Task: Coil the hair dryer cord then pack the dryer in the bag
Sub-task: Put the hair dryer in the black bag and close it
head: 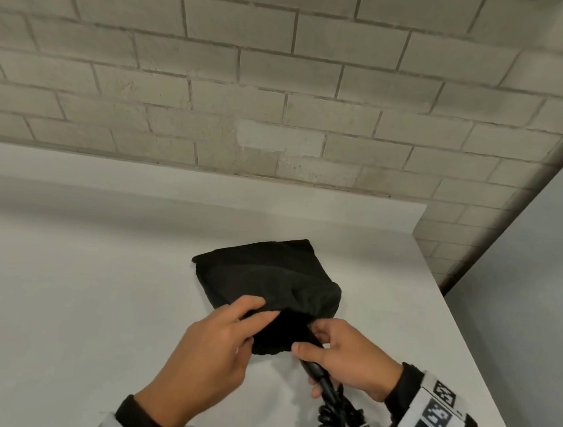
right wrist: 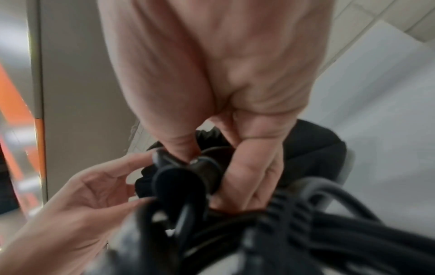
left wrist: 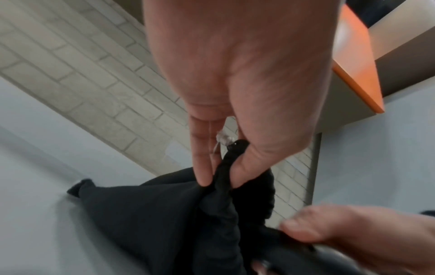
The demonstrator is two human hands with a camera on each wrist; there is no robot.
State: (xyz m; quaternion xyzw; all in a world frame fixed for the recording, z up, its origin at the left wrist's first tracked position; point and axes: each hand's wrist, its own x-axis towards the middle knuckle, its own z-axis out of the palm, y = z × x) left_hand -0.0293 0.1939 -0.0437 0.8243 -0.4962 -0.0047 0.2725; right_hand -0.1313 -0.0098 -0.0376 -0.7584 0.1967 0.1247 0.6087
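Note:
A black fabric bag [head: 267,274] lies in the middle of the white table [head: 59,295], its mouth facing me. My left hand [head: 260,309] pinches the bag's rim [left wrist: 221,178] between thumb and fingers and holds the mouth up. My right hand [head: 309,340] grips the black hair dryer [head: 318,371] by its handle [right wrist: 207,171]. The dryer's front end is at the bag's mouth, hidden by dark fabric. The coiled black cord [head: 330,424] hangs bunched below the right hand, close to the wrist camera [right wrist: 306,223].
A brick wall [head: 286,76] stands behind the table. A grey panel [head: 542,273] rises beyond the table's right edge. An orange-edged board [left wrist: 357,65] shows in the left wrist view. Bare tabletop lies to the left of the bag.

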